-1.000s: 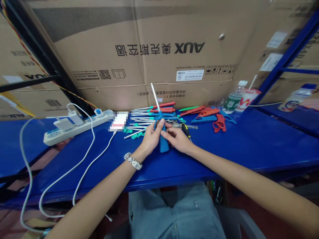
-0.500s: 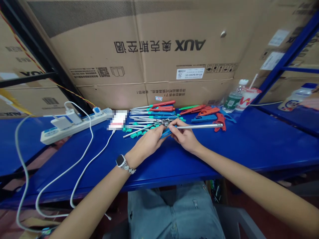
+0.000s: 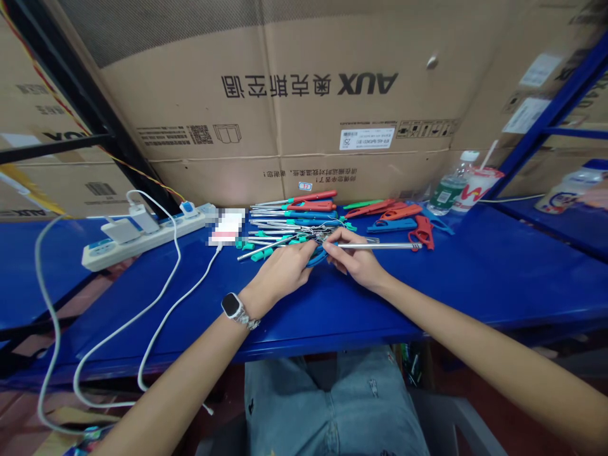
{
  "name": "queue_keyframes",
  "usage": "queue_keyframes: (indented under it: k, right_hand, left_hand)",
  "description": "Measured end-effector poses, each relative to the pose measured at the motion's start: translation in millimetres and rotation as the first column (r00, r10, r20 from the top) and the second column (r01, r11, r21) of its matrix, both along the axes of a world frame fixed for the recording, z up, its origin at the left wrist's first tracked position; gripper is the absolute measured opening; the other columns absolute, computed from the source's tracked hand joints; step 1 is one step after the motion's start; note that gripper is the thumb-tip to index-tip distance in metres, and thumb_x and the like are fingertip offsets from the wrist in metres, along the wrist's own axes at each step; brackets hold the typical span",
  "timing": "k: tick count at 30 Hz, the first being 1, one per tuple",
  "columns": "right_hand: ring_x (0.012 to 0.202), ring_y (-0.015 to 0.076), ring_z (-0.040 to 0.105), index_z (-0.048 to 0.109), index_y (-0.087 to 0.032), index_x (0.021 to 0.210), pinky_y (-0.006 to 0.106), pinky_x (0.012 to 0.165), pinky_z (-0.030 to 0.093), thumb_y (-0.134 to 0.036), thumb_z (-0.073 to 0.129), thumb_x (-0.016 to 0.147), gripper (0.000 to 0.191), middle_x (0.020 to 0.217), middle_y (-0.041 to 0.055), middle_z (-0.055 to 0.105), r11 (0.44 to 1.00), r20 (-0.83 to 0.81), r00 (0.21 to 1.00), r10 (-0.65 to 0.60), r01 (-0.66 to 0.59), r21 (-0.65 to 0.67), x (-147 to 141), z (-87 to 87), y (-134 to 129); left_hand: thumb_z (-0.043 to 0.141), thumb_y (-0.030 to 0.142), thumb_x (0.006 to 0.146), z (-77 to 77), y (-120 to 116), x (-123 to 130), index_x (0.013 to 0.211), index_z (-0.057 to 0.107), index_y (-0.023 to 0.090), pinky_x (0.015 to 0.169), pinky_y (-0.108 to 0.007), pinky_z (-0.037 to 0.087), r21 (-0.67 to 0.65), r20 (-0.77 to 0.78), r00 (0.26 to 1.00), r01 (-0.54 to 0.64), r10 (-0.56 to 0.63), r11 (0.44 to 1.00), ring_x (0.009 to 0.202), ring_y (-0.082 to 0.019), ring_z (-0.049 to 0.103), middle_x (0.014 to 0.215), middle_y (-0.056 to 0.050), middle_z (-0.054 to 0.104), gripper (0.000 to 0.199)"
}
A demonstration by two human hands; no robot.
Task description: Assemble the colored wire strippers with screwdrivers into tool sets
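Observation:
Over the blue table, my left hand [image 3: 285, 269] is closed around the blue handle [image 3: 317, 256] of a long-nosed gas lighter, its fingers curled and partly hidden. Opposite it, my right hand [image 3: 358, 261] pinches the same lighter where the handle meets its metal tube [image 3: 384, 246], which points right. Just beyond the hands lie several lighter parts: metal tubes with green ends [image 3: 266, 240] and thin loose wires. Behind these are lighters with blue [image 3: 308, 215] and red [image 3: 311, 205] handles, tubes pointing left.
Red handle casings [image 3: 424, 232] and a blue casing [image 3: 392, 225] lie to the right. Past them stand a water bottle [image 3: 449, 190] and a drink cup [image 3: 477, 189]. A power strip [image 3: 102, 251] with white cables and a pixelated phone [image 3: 228, 227] are at left. A cardboard box [image 3: 304, 126] stands behind.
The lighter's metal tube has dipped slightly at its right end, and my right hand has shifted a little lower. My left hand keeps its hold; the whole view has moved slightly.

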State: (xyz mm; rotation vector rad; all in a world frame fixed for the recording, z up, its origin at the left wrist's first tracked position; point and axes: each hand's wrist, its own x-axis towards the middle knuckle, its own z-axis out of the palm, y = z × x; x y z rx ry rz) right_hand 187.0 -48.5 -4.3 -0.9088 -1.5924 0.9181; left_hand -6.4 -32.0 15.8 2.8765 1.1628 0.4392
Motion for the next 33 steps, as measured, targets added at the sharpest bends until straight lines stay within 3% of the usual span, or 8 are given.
queue_keyframes:
  k: [5, 8, 14, 21, 27, 33]
  right_hand:
    - [0.040, 0.0102, 0.046, 0.053, -0.025, 0.081, 0.026, 0.036, 0.036, -0.063, 0.073, 0.082, 0.043, 0.062, -0.0036, 0.062, 0.999, -0.061, 0.998, 0.013, -0.015, -0.048, -2.4, -0.2, 1.5]
    - [0.038, 0.0092, 0.045, 0.054, -0.024, 0.080, 0.025, 0.034, 0.036, -0.063, 0.074, 0.081, 0.043, 0.059, -0.0048, 0.061, 0.998, -0.052, 0.999, 0.011, -0.014, -0.057, -4.0, -2.0, 3.5]
    - [0.039, 0.0087, 0.049, 0.054, -0.023, 0.083, 0.023, 0.034, 0.039, -0.062, 0.072, 0.084, 0.042, 0.057, -0.0061, 0.061, 0.997, -0.074, 0.997, 0.021, -0.026, -0.071, -1.8, -1.0, 4.9]
    - [0.035, 0.0063, 0.044, 0.044, -0.024, 0.069, 0.019, 0.031, 0.035, -0.063, 0.071, 0.085, 0.050, 0.051, -0.0076, 0.057, 1.000, -0.175, 0.985, -0.003, 0.007, 0.021, 4.1, 2.8, 7.3]
    - [0.034, 0.0065, 0.042, 0.044, -0.024, 0.067, 0.020, 0.032, 0.033, -0.063, 0.070, 0.086, 0.051, 0.047, -0.0077, 0.054, 1.000, -0.168, 0.986, -0.005, 0.010, 0.028, 3.9, 4.2, 9.1]
    - [0.034, 0.0070, 0.044, 0.049, -0.024, 0.073, 0.021, 0.032, 0.034, -0.061, 0.073, 0.084, 0.046, 0.049, -0.0078, 0.055, 1.000, -0.113, 0.994, 0.004, -0.006, -0.024, 5.3, 6.4, 7.6]
  left_hand:
    - [0.051, 0.013, 0.089, -4.4, 3.1, -1.8, 0.101, 0.058, 0.016, 0.064, -0.037, 0.047, -0.038, 0.014, 1.000, -0.004, 0.005, 0.999, 0.073, -0.029, 0.068, 0.082, -0.011, 0.069, 0.014]
    - [0.049, 0.020, 0.095, -8.9, 7.4, -2.9, 0.098, 0.060, 0.017, 0.065, -0.037, 0.047, -0.105, 0.123, 0.991, 0.064, -0.051, 0.992, 0.071, -0.027, 0.066, 0.082, -0.011, 0.069, 0.011]
    - [0.048, 0.036, 0.102, -6.9, 9.7, -6.4, 0.096, 0.065, 0.019, 0.064, -0.034, 0.046, -0.269, 0.308, 0.946, 0.187, -0.100, 0.945, 0.063, -0.022, 0.062, 0.077, -0.006, 0.069, 0.026]
    - [0.048, 0.037, 0.104, -2.3, 7.3, -8.5, 0.109, 0.065, 0.016, 0.062, -0.031, 0.045, -0.194, 0.245, 0.964, 0.154, -0.104, 0.969, 0.063, -0.020, 0.063, 0.079, -0.006, 0.070, 0.027]
    - [0.048, 0.039, 0.105, -0.2, 4.1, -8.6, 0.134, 0.062, 0.019, 0.055, -0.029, 0.039, -0.141, 0.248, 0.961, 0.161, -0.123, 0.977, 0.049, -0.017, 0.055, 0.065, 0.000, 0.065, 0.037]
    - [0.051, 0.039, 0.103, -1.4, 4.9, -10.3, 0.113, 0.068, 0.017, 0.050, -0.027, 0.040, -0.225, 0.294, 0.950, 0.177, -0.107, 0.958, 0.045, -0.015, 0.055, 0.060, 0.001, 0.064, 0.030]
